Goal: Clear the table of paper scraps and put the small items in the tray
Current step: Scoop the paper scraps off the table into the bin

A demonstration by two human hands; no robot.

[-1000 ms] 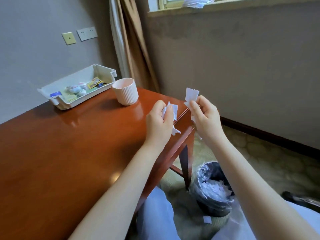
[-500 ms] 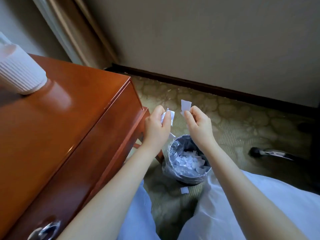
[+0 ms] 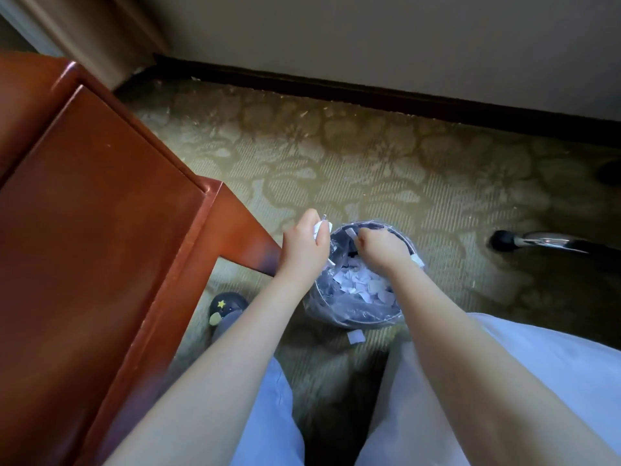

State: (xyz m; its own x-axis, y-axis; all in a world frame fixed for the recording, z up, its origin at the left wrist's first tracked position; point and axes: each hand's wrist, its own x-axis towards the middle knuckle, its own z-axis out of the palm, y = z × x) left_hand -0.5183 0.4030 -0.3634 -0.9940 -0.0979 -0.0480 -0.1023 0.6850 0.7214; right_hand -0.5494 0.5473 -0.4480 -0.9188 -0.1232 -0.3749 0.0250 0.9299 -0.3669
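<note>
Paper scraps (image 3: pixel 359 285) lie heaped in the plastic-lined bin (image 3: pixel 339 312) at the middle of the frame, too many to count. One loose scrap (image 3: pixel 355 337) lies on the carpet (image 3: pixel 369 156) just below the bin, and another (image 3: pixel 417 260) clings to its right rim. The left hand (image 3: pixel 304 247) is at the bin's left rim, fingers curled round a crumpled wad (image 3: pixel 319 230) of white paper. The right hand (image 3: pixel 383 248) is over the bin's mouth, bent into a loose fist, pinching one slip (image 3: pixel 351 233). The table (image 3: pixel 84 230) fills the left of the frame, its corner leg close beside the left hand. Open carpet runs above and to the right of the bin, up to the dark baseboard (image 3: pixel 369 95). One chair caster (image 3: pixel 500 240) stands well apart at the right, and one slipper (image 3: pixel 225 307) lies to the lower left of the bin.
</note>
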